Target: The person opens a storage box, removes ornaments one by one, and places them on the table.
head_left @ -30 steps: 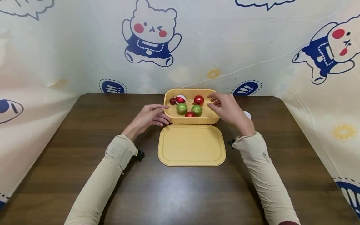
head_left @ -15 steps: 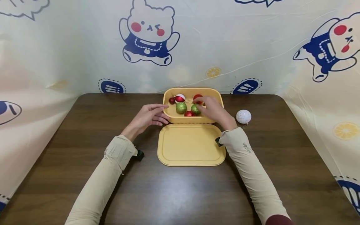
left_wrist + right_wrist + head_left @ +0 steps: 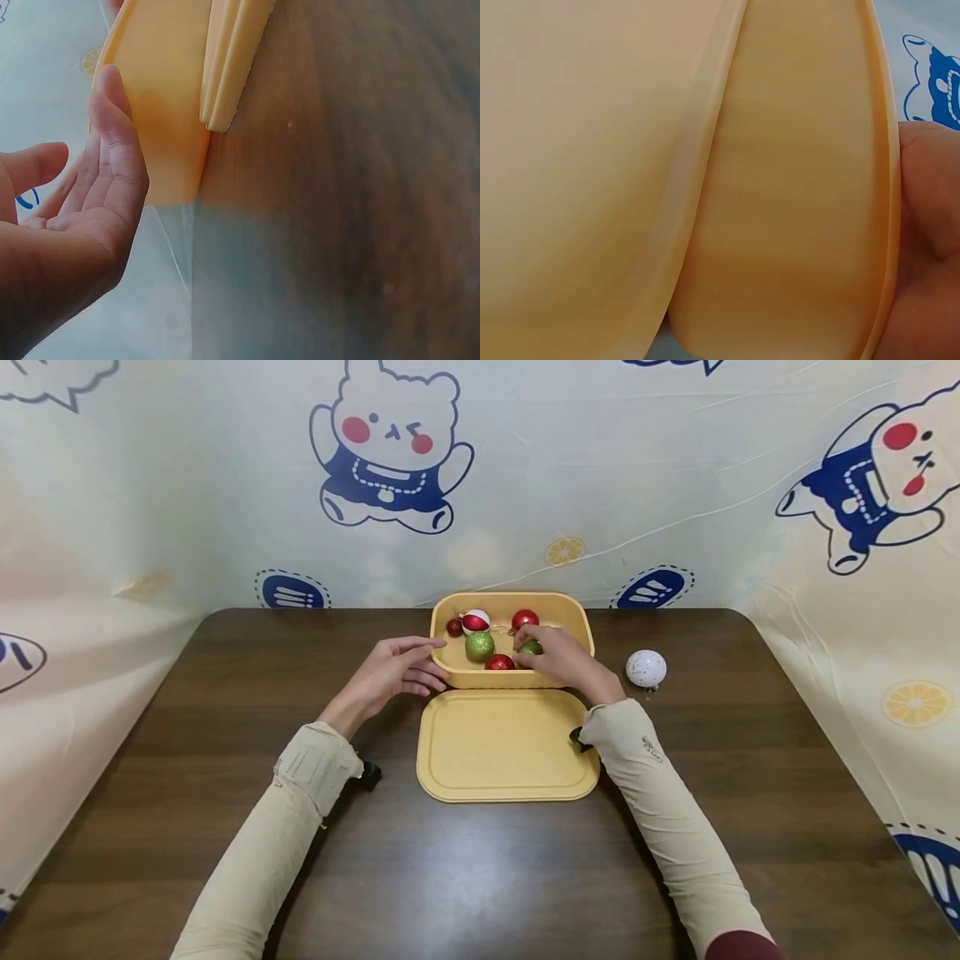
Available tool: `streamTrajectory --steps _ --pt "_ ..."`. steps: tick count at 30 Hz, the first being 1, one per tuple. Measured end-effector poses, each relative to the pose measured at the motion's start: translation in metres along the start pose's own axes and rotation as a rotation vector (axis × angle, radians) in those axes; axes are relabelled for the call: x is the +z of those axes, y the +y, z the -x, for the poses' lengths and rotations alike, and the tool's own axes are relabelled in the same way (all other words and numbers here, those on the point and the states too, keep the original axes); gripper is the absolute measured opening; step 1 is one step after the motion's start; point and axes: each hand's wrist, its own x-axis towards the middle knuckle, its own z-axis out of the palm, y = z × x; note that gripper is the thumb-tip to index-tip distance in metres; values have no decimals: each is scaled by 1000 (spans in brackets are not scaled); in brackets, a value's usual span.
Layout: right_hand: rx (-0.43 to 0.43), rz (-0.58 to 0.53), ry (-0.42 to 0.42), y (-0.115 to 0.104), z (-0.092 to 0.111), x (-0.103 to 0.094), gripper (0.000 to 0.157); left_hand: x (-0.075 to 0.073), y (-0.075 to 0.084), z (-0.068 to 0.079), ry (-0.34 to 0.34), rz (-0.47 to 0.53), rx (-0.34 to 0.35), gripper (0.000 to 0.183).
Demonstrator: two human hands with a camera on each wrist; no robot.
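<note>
Right fingers (image 3: 531, 632) around green ball (image 3: 531, 647)

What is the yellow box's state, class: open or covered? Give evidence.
Open: the yellow lid lies on the table in front, and ornaments show inside the box.

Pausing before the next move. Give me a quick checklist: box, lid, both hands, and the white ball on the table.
1. Box upright, opening up: ok, it stands on the table.
2. Lid off the opening: ok, it lies flat in front of the box.
3. Left hand at the box's left end: ok.
4. Right hand on a green ball: ok, it curls round the ball inside the box.
5. Grip firm: cannot tell; the box hides the fingertips in the right wrist view.
6. White ball clear of the right hand: ok, it lies apart, right of the box.
</note>
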Motion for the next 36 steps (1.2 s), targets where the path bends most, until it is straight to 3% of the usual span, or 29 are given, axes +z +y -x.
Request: streamTrajectory --steps 11,18,29,36 --pt "7 38 11 -4 0 0 17 -2 -3 1 12 2 0 44" --pt "0 87 34 -7 5 -6 34 -2 -1 0 5 -2 7 45" --pt "8 63 148 6 32 -19 39 2 0 0 -8 0 7 43" --pt "-19 48 204 -1 37 -25 38 1 2 1 -4 2 9 43"
